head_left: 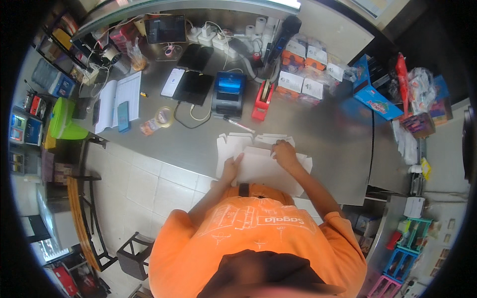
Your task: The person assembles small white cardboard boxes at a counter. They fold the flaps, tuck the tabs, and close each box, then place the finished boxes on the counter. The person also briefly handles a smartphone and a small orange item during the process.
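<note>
fingers (240, 158), both hands (285, 155), on white cardboard (258, 168); steel counter (338, 149), tiled floor (141, 181)

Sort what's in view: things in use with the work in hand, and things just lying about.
In use:
- White cardboard
- Left hand, at its left side
- Right hand, near its upper edge

Apparently just lying about, untouched:
- Red tape dispenser
- Pen
- Blue phone
- Open notebook
- Lime-green container

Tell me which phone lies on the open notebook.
The teal phone; the white-faced phone lies off the notebook, beside a black tablet.
</note>
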Available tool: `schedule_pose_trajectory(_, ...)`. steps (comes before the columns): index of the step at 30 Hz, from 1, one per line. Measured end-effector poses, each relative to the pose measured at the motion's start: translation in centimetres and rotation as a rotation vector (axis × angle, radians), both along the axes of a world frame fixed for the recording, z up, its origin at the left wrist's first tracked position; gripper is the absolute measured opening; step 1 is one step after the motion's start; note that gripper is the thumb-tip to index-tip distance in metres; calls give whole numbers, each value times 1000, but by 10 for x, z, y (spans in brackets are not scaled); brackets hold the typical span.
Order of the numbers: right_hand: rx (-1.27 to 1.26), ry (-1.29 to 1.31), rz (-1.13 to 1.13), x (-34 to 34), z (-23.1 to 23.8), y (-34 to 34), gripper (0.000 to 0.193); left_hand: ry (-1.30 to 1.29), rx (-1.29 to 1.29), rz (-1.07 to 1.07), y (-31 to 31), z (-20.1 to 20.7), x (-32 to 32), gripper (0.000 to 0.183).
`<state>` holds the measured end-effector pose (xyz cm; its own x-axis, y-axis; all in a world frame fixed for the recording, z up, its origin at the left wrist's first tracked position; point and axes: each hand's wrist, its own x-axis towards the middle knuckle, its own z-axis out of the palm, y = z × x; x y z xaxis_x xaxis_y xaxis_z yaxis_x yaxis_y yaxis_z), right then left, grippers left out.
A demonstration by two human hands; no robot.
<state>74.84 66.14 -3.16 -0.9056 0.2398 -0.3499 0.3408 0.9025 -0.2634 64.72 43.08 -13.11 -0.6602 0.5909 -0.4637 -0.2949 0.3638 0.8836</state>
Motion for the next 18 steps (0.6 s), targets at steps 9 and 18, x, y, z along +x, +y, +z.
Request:
schedule_pose_trajectory(9, 376, 364, -72, 32, -54, -73, 17, -110, -75, 93, -1, -16, 0, 54)
schedule_pose_trajectory(18, 105, 146, -26, 39, 1, 15, 22, -42, 10, -26, -7, -4, 0, 49)
